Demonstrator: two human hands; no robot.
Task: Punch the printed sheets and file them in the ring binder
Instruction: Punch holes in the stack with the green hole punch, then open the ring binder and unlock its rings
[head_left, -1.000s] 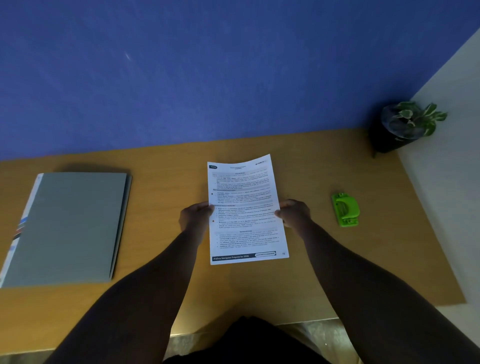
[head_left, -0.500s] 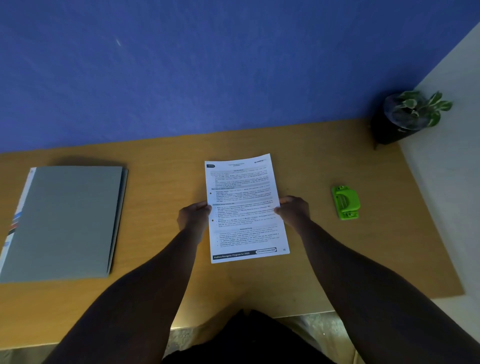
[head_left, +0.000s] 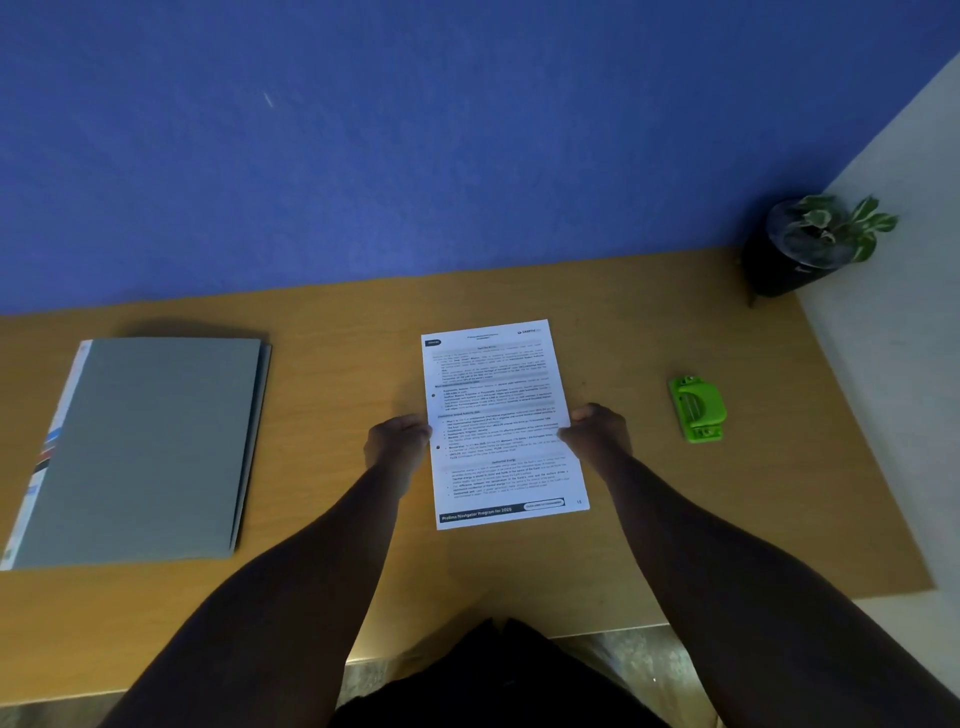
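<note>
A wooden bench (head_left: 311, 597) with a warm tan top runs across the view, its far edge set against a deep blue wall (head_left: 415, 156). On the right a pale off-white wall (head_left: 893, 415) meets the blue one at the corner. A small potted plant (head_left: 810, 244) in a dark pot stands in that corner. The light is dim. Below the near edge shows a strip of greyish floor (head_left: 639, 660).

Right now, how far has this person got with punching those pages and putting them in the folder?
Barely begun, it seems. Done: the printed sheets lie gathered in one stack on the desk. In hand: the left hand and right hand grip the stack's two long edges. Two dark dots by the left margin might be holes; too small to tell. Left: the green hole punch sits untouched to the right, and the grey ring binder lies closed on the left.
</note>
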